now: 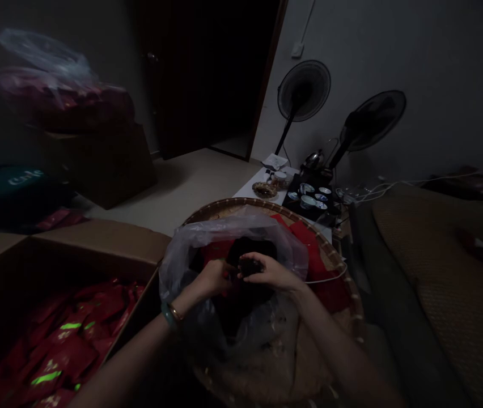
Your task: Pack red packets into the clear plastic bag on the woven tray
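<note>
Think of a clock with twelve at the top of the view. At ten o'clock, a big see-through bag (50,73) of red stuff sits on a brown box (105,170). At eight o'clock, an open box (118,235) has lots of red packs (63,351) in it.

Between six and seven o'clock is the left hand (214,277), with a blue-green bangle (168,315) and a gold bangle (176,313) on its wrist. Its fingers bend down over the open mouth of a plastic bag (169,277). It is too dark there to tell if they pinch anything. The bag sits in a big round basket (224,203).

A dark lump (250,266) is near six o'clock, over the bag's mouth. The right hand (275,275), at five o'clock, pinches the lump between its thumb and fingers. The lump is at the nine o'clock end of this hand, and the left hand is just beside it, at its eight o'clock.

Red pieces (316,255) lie in the basket at four o'clock. Small cups (308,201) stand at three o'clock. One fan (309,85) is at one o'clock, another fan (380,116) at two.
</note>
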`<move>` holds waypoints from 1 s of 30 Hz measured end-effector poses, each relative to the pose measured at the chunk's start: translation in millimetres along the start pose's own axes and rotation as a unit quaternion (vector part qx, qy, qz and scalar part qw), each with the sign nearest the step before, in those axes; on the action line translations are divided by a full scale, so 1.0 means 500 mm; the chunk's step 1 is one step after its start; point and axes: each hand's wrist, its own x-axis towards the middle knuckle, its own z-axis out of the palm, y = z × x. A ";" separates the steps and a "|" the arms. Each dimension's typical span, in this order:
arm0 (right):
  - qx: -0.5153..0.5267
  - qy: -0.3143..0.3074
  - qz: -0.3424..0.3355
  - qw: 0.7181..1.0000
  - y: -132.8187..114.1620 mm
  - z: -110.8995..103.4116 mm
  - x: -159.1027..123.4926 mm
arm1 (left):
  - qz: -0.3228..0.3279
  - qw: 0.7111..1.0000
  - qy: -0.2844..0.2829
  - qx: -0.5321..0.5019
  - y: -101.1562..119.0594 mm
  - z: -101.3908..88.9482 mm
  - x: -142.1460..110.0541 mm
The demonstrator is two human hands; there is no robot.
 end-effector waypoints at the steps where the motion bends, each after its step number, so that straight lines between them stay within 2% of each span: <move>1: -0.063 -0.002 -0.005 0.998 0.001 0.000 0.002 | -0.002 1.000 0.000 -0.002 0.001 0.000 -0.001; 5: -0.260 0.003 -0.042 0.965 0.005 -0.001 0.011 | -0.020 1.000 0.001 -0.010 0.004 0.003 -0.003; 8: -0.324 -0.007 -0.068 0.944 0.001 0.004 0.014 | -0.031 0.999 0.001 -0.020 0.008 0.005 -0.003; 13: -0.362 -0.005 -0.120 0.925 -0.010 0.017 0.020 | -0.063 0.998 0.009 -0.018 0.019 0.002 -0.005; 19: -0.413 -0.033 -0.112 0.903 -0.012 0.011 0.027 | -0.044 0.998 0.036 0.004 0.025 -0.007 -0.009; 24: -0.460 -0.051 -0.094 0.882 -0.015 0.004 0.027 | -0.038 0.998 0.048 -0.031 0.028 -0.009 -0.007; 27: -0.467 -0.051 -0.088 0.878 -0.004 0.003 0.032 | -0.045 0.996 0.052 -0.053 0.022 -0.002 -0.003; 30: -0.451 -0.042 -0.069 0.889 0.014 0.001 0.036 | -0.062 0.991 0.074 -0.094 0.005 0.012 0.001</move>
